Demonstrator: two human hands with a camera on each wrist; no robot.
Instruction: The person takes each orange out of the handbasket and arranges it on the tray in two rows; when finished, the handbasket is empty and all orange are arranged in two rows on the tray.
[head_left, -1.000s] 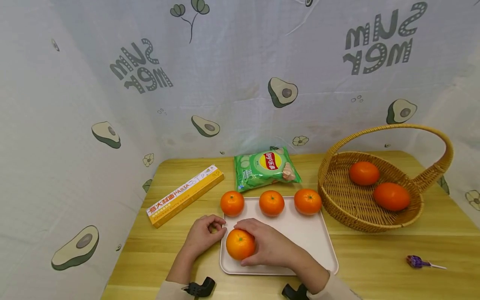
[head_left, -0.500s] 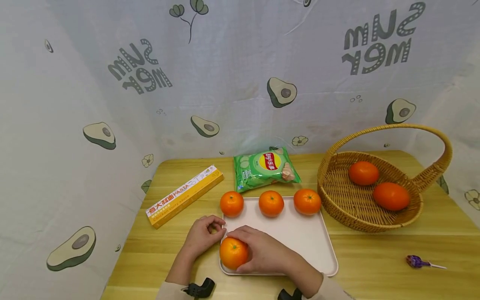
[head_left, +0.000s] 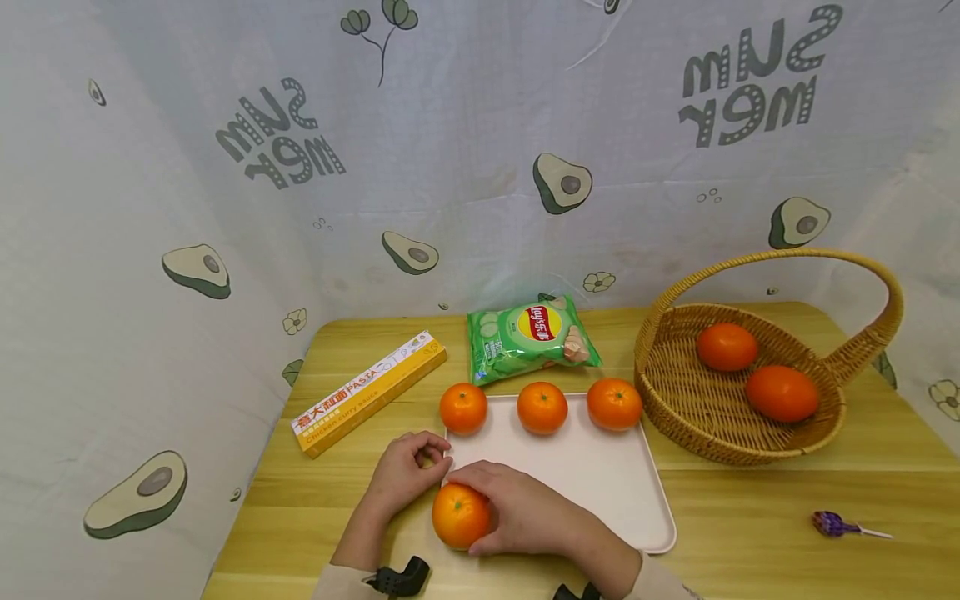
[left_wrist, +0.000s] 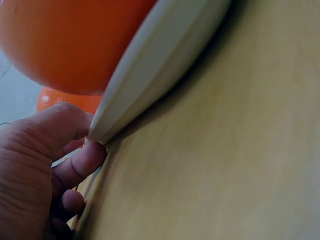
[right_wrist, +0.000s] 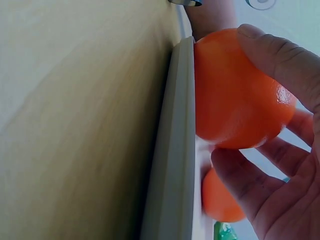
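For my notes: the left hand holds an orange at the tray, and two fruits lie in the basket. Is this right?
No: the right hand holds the orange at the tray, as the head view shows; two fruits do lie in the basket.

Soft, even light; dimmer, blurrier wrist views.
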